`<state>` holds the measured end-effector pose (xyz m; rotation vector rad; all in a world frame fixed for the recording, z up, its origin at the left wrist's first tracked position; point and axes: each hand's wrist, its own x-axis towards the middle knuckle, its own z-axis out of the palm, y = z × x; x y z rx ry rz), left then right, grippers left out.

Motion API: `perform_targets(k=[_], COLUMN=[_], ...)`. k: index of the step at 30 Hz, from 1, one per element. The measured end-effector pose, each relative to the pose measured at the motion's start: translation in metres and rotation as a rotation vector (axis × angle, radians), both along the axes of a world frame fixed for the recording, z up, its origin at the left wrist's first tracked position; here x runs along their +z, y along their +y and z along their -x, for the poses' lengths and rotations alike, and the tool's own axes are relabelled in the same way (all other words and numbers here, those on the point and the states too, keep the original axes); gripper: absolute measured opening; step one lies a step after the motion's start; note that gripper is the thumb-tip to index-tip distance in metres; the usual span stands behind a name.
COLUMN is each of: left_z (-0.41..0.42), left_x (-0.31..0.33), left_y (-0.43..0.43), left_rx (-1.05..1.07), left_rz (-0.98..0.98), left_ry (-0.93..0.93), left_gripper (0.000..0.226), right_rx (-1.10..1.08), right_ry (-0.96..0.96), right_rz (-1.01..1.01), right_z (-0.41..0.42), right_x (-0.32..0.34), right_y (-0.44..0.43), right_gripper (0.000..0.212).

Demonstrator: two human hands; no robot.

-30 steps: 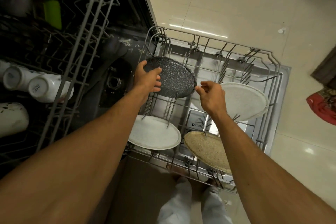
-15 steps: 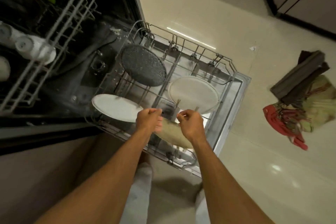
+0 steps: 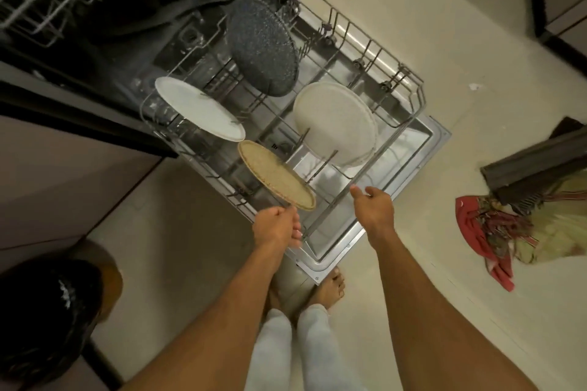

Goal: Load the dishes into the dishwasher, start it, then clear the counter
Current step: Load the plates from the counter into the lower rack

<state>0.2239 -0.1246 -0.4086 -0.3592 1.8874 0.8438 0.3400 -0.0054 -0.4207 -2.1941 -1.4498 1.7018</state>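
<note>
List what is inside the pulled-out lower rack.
Four plates stand in the lower rack: dark speckled plate, white plate, cream plate, tan plate. The plates hide the slots behind them.

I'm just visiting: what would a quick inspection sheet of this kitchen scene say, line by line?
Surface: lower rack pulled out over the open dishwasher door.
Job's things: dark plate, white plate, cream plate and tan plate stand in the rack; cups in the upper rack.
Clutter: cloths heaped on the floor.
Grippers: left hand closed at the rack's front edge; right hand loosely open, empty.
Cables: nothing seen.
Surroundings: tiled floor, cabinet, bare feet.
</note>
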Motion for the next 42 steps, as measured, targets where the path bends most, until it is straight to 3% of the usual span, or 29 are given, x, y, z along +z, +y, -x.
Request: perform_targets(k=[2, 6, 11, 16, 25, 42], left_z=[-0.012, -0.023, -0.024, -0.027, 0.048, 0.217], left_x=[-0.015, -0.044, -0.062, -0.067, -0.066, -0.077], left_y=[-0.011, -0.028, -0.032, -0.039, -0.038, -0.025], left_rx=[0.028, 0.076, 0.206, 0.485, 0.444, 0.397], left_rz=[0.102, 0.248, 0.132, 0.015, -0.059, -0.064], left_ry=[-0.045, -0.103, -0.194, -0.296, -0.147, 0.169], left_gripper=[0.02, 0.031, 0.005, 0.023, 0.024, 0.037], right_rx=[0.029, 0.087, 0.076, 0.02, 0.235, 0.291], right_ry=[0.035, 0.043, -0.04, -0.01, 0.062, 0.243], right_rz=[0.015, 0.026, -0.018, -0.046, -0.07, -0.139], right_z=[0.009, 0.018, 0.018, 0.022, 0.087, 0.272], right_x=[-0.009, -0.029, -0.048, -0.048, -0.036, -0.025], right_y=[0.003, -0.002, -0.008, -0.02, -0.004, 0.011], right_gripper=[0.06, 0.032, 0.033, 0.044, 0.043, 0.049])
